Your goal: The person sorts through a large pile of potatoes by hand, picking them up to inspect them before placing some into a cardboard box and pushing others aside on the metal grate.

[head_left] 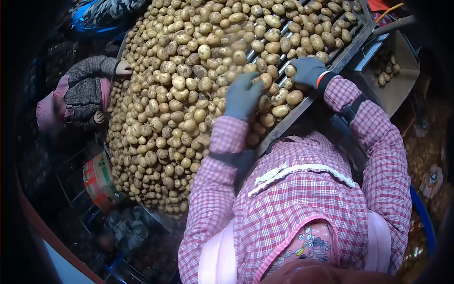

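A broad heap of potatoes (175, 109) covers a sorting table, with metal rollers (284, 29) showing between some of them. My left hand (243, 96), in a grey-blue glove, is over the potatoes near the table's near edge, its fingers apart and slightly blurred. Farther right, my right hand (308, 72), gloved too and with an orange-edged cuff, has its fingers bent around a potato (290, 71) at the rollers. Several larger potatoes lie between the two hands.
Across the heap at the left, a co-worker's hand (124, 68) touches the potatoes. A red and green bucket (98, 180) stands at the lower left. An open box (399, 75) holding potatoes is at the right, beyond the metal table edge (347, 51).
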`<action>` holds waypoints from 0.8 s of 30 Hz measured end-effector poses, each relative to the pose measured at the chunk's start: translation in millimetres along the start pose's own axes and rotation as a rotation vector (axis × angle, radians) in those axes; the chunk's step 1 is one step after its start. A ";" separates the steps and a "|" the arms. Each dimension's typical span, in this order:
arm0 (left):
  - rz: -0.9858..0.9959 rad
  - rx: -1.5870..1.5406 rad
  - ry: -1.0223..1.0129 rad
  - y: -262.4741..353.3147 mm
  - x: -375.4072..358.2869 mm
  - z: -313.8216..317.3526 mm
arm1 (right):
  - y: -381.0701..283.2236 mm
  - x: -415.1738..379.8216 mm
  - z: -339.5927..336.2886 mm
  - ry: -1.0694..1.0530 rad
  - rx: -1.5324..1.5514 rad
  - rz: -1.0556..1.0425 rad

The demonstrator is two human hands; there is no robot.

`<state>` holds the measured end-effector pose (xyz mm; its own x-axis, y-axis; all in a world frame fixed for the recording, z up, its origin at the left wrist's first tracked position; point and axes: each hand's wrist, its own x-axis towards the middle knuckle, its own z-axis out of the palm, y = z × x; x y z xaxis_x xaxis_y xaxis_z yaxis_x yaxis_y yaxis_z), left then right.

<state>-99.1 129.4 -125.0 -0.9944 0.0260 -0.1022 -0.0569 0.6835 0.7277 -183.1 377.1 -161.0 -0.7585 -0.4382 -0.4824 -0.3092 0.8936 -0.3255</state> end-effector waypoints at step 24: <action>-0.373 -0.797 0.067 0.2 -43.5 -15.3 | -87.8 -28.1 39.1 -0.284 1.681 -0.022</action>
<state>-57.3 117.2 -110.0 -0.9002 -0.1570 -0.4061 -0.3994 -0.0741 0.9138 -112.2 307.1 -150.7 -0.5869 -0.6168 -0.5245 0.7247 -0.1115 -0.6800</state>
